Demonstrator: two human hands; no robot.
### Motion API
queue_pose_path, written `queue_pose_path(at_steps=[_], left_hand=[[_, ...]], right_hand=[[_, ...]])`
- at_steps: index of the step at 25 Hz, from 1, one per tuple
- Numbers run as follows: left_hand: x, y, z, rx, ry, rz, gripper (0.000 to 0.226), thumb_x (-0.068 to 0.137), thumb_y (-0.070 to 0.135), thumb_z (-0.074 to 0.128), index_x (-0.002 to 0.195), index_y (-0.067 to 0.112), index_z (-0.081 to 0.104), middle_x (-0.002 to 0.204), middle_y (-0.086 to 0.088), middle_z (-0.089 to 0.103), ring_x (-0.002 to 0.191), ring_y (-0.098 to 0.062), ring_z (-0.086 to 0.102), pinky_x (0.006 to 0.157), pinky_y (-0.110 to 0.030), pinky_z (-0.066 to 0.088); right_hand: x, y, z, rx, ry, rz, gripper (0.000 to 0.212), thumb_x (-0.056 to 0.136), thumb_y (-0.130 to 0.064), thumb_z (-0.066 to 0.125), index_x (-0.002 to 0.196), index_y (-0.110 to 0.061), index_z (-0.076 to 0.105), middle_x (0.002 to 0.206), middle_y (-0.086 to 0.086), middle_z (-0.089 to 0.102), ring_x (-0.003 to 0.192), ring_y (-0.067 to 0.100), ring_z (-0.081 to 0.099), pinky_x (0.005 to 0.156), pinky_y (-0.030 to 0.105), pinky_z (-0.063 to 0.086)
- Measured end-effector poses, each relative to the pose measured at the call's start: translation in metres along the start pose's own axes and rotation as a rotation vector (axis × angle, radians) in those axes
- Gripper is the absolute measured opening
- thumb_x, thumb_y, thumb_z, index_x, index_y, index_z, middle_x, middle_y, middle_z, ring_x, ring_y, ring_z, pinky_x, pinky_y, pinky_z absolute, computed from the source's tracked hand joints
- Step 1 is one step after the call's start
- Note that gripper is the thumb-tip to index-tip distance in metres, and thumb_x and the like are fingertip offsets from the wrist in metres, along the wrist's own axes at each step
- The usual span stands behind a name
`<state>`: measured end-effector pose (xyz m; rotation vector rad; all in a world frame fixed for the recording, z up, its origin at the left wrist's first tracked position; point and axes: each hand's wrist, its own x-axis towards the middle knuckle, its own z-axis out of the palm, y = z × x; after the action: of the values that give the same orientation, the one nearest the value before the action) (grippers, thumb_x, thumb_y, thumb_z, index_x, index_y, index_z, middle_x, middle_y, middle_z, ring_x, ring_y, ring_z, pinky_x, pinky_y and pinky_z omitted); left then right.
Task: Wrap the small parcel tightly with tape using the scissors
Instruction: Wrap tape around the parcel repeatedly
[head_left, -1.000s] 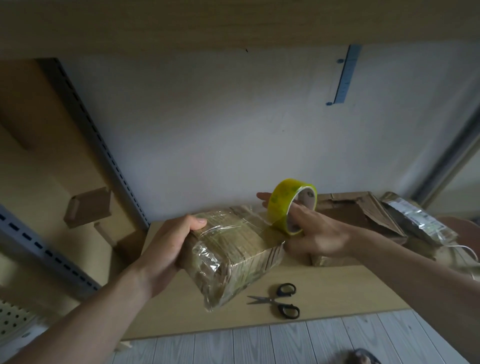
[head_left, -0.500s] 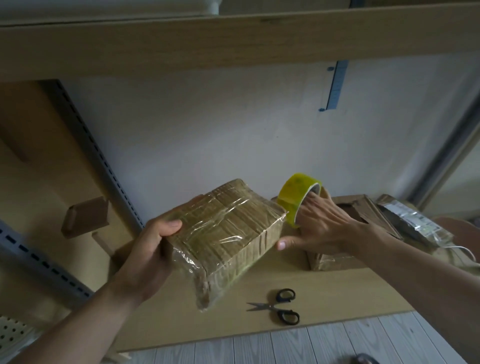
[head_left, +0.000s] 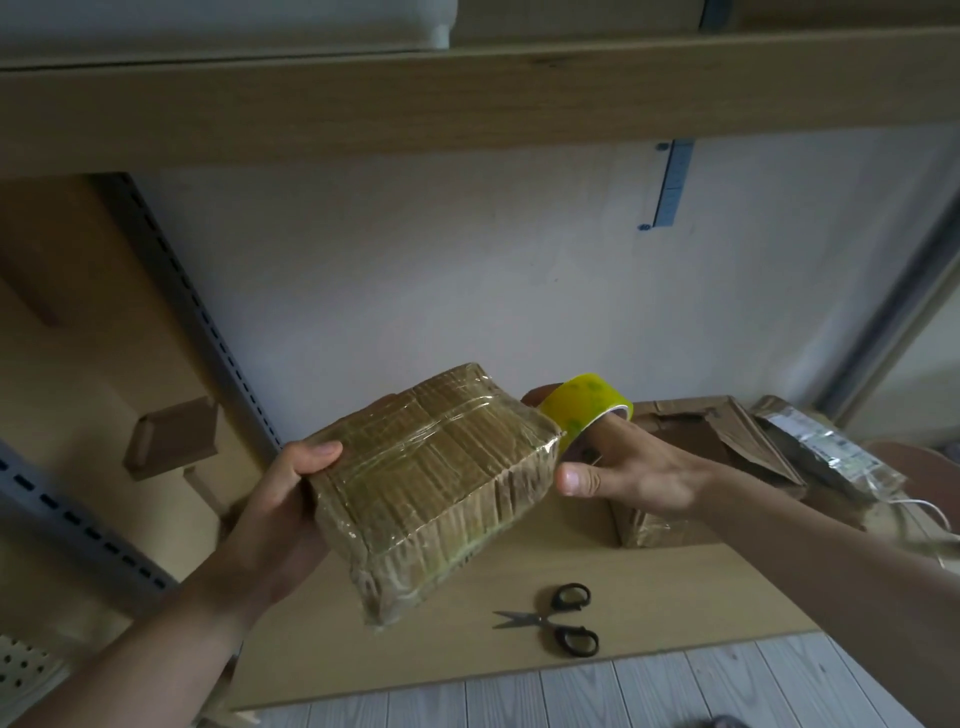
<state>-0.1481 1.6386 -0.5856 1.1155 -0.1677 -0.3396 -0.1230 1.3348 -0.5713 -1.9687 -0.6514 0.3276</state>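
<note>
Parcel (head_left: 431, 483) tilts, long axis running lower-left to upper-right; left hand (head_left: 275, 519) grips its edge, right hand (head_left: 628, 478) curls round tape roll (head_left: 582, 408).

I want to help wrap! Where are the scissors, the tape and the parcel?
scissors (head_left: 545, 620), head view, at the pivot
tape (head_left: 584, 408), head view, yellow outer band
parcel (head_left: 431, 467), head view, taped top face

The scene is dimly and flatly lit; the white wall (head_left: 467, 312) at centre is brightest. Faint glare is seen on the parcel (head_left: 431, 467) wrapping. Straight lines are bowed towards the frame edges.
</note>
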Motion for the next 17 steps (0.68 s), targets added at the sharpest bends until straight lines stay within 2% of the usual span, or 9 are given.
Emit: queue_pose_path(at_steps=[2,4,6,9,11,12,14,15,17], left_hand=[[-0.001,-0.006,-0.003,-0.089,-0.063,-0.057,0.077,0.075,0.034,0.079,0.141,0.004,0.052,0.136,-0.024,0.059,0.123,-0.036,0.060,0.100,-0.045,0.052],[0.002,-0.013,-0.004,-0.270,-0.234,-0.138,0.064,0.100,0.015,0.051,0.155,0.001,0.020,0.151,-0.029,0.040,0.138,-0.040,0.043,0.113,-0.051,0.038],[0.003,-0.020,-0.010,-0.313,-0.327,-0.210,0.061,0.104,0.002,0.033,0.156,0.001,0.000,0.154,-0.030,0.032,0.141,-0.043,0.036,0.116,-0.053,0.030],[0.010,-0.015,0.000,-0.276,-0.436,-0.263,0.050,0.108,0.014,0.036,0.154,0.002,0.020,0.150,-0.030,0.038,0.137,-0.042,0.040,0.115,-0.052,0.031],[0.017,-0.011,0.015,0.014,-0.268,-0.288,0.072,0.090,0.048,0.065,0.144,0.006,0.044,0.143,-0.022,0.053,0.131,-0.034,0.053,0.106,-0.045,0.046],[0.019,-0.011,0.026,0.172,-0.178,-0.304,0.086,0.074,0.061,0.075,0.139,0.011,0.051,0.139,-0.015,0.059,0.126,-0.026,0.059,0.098,-0.038,0.053],[0.025,-0.019,0.041,0.457,0.039,-0.287,0.091,0.060,0.070,0.077,0.135,0.024,0.052,0.128,0.001,0.067,0.108,-0.007,0.067,0.078,-0.023,0.055],[0.027,-0.023,0.043,0.553,0.139,-0.256,0.083,0.063,0.068,0.073,0.133,0.029,0.051,0.124,0.008,0.066,0.100,0.001,0.065,0.070,-0.020,0.050],[0.033,-0.023,0.043,0.546,0.228,-0.351,0.082,0.063,0.076,0.067,0.132,0.034,0.053,0.129,0.009,0.062,0.107,-0.004,0.061,0.068,-0.030,0.050]], right_hand=[[0.000,-0.005,0.003,0.097,0.057,0.002,0.099,0.056,-0.087,0.066,0.117,-0.008,0.059,0.116,0.012,0.064,0.107,0.013,0.064,0.085,0.017,0.053],[0.001,-0.011,0.005,0.207,0.099,0.072,0.098,0.045,-0.090,0.068,0.111,-0.017,0.061,0.106,-0.009,0.072,0.098,-0.006,0.065,0.078,0.008,0.050],[0.002,-0.013,0.001,0.263,0.079,0.105,0.093,0.040,-0.092,0.068,0.108,-0.029,0.058,0.098,-0.028,0.071,0.094,-0.014,0.064,0.076,0.003,0.047],[0.005,-0.015,-0.006,0.176,-0.033,0.126,0.089,0.049,-0.089,0.066,0.117,-0.033,0.055,0.107,-0.022,0.070,0.104,-0.002,0.065,0.089,0.016,0.052],[0.010,-0.019,-0.003,-0.088,-0.103,0.084,0.078,0.067,-0.079,0.065,0.125,-0.029,0.053,0.117,-0.007,0.065,0.111,0.010,0.061,0.098,0.032,0.050],[0.012,-0.019,0.001,-0.242,-0.108,0.026,0.069,0.074,-0.071,0.067,0.126,-0.027,0.053,0.117,-0.006,0.063,0.109,0.008,0.058,0.098,0.026,0.047],[0.016,-0.019,0.007,-0.580,-0.030,-0.139,0.060,0.078,-0.066,0.069,0.121,-0.027,0.055,0.114,-0.010,0.060,0.106,0.005,0.052,0.093,0.015,0.040],[0.017,-0.017,0.009,-0.760,0.030,-0.196,0.059,0.077,-0.070,0.066,0.117,-0.028,0.057,0.113,-0.011,0.059,0.106,0.007,0.050,0.093,0.019,0.040],[0.019,-0.008,0.012,-1.009,0.137,-0.259,0.055,0.073,-0.074,0.063,0.107,-0.032,0.060,0.108,-0.011,0.060,0.104,0.014,0.052,0.092,0.028,0.040]])
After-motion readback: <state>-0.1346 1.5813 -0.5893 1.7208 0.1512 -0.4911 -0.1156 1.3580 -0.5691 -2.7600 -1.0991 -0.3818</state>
